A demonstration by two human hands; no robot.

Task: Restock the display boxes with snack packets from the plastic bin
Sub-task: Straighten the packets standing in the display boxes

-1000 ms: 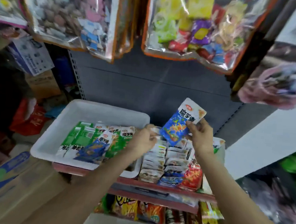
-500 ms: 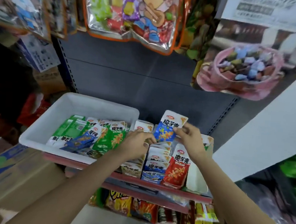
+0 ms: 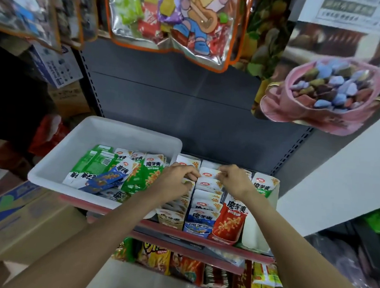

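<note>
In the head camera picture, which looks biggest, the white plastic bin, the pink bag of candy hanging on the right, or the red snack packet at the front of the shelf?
Largest to smallest, as they look:
1. white plastic bin
2. pink candy bag, which hangs nearer the camera, so its true size is unsure
3. red snack packet

Small shop: metal shelf w/ rows of snack packets at 6 o'clock, candy bags hanging at 12, cardboard cartons at 8.
</note>
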